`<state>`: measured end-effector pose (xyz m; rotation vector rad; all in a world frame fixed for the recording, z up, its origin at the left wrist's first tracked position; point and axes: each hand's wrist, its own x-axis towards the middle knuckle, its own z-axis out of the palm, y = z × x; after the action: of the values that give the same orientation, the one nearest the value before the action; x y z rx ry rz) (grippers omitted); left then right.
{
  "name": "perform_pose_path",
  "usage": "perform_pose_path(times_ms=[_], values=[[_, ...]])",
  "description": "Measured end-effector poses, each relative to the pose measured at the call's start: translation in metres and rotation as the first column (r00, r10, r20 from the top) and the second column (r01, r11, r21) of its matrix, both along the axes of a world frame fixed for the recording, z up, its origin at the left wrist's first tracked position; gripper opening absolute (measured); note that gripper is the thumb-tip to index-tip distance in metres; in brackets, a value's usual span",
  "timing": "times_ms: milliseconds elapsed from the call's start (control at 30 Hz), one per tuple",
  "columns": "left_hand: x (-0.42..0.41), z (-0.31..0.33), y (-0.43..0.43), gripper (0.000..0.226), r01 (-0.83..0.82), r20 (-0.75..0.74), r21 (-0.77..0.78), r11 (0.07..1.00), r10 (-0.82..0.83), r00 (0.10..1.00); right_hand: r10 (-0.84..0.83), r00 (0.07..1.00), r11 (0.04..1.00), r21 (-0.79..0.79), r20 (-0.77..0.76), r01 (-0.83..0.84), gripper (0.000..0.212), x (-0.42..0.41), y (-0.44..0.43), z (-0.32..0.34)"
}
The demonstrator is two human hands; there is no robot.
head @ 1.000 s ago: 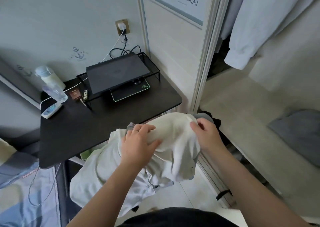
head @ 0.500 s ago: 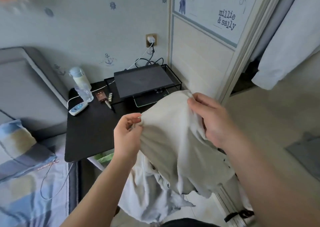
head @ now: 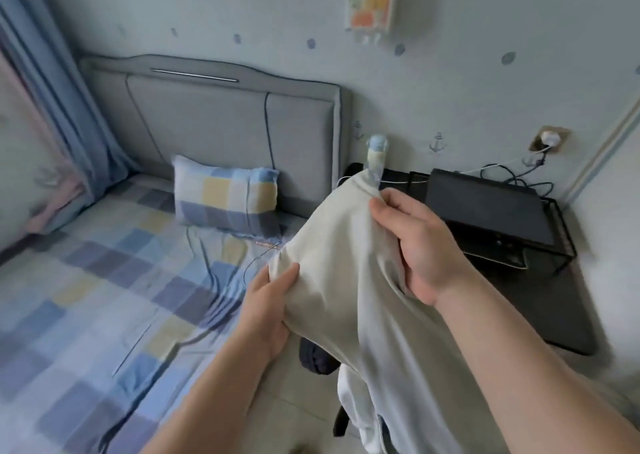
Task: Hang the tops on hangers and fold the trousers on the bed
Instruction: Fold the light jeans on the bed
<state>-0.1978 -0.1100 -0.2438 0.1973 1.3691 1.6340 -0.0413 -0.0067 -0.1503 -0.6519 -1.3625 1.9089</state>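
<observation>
Bedroom; viewpoint on the floor between the bed (head: 104, 297) and the black bench (head: 554, 308). Nearest, the pale garment (head: 346, 297) hangs in the air between both hands, resting on no surface. The left hand (head: 270, 304) grips its lower edge with fingers curled into the cloth. The right hand (head: 415, 242) pinches the upper edge. Within the last second the view swung from the wardrobe side to the bed, and the garment went from bunched to spread. This suggests it will be laid down for folding. Beyond lie the pillow (head: 225, 197) and headboard (head: 214, 121).
</observation>
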Motion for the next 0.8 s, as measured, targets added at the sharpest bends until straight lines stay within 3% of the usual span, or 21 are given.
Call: perform_pose_path(times_ms=[133,267,367,467,633,733,800], values=[[-0.044,0.000,-0.052,0.021,-0.213,-0.059,0.035,0.976,0.215,0.975,0.161,0.987,0.986,-0.035,-0.011,-0.162,0.030,-0.053,-0.034,-0.002],[-0.098,0.011,-0.099,0.017,-0.419,-0.122,0.119,0.900,0.433,0.893,0.265,0.964,0.964,0.004,0.014,-0.265,0.020,-0.110,-0.066,0.003],[-0.151,0.024,-0.139,0.016,-0.467,-0.184,0.209,0.859,0.504,0.844,0.341,0.940,0.939,0.038,0.019,-0.342,0.034,-0.162,-0.095,0.008],[-0.213,0.037,-0.183,0.022,-0.473,-0.289,0.271,0.838,0.540,0.791,0.391,0.920,0.918,0.066,0.026,-0.391,0.027,-0.222,-0.131,0.011],[-0.325,0.064,-0.260,0.028,-0.430,-0.554,0.229,0.873,0.480,0.680,0.474,0.876,0.864,0.145,0.086,-0.482,0.021,-0.330,-0.210,0.010],[-0.385,0.073,-0.308,0.024,-0.354,-0.732,-0.058,0.934,0.202,0.651,0.503,0.854,0.839,0.163,0.132,-0.520,0.022,-0.392,-0.256,0.006],[-0.406,0.070,-0.352,0.026,-0.321,-0.699,-0.179,0.930,0.109,0.706,0.506,0.849,0.844,0.117,0.154,-0.524,0.025,-0.431,-0.285,-0.002]])
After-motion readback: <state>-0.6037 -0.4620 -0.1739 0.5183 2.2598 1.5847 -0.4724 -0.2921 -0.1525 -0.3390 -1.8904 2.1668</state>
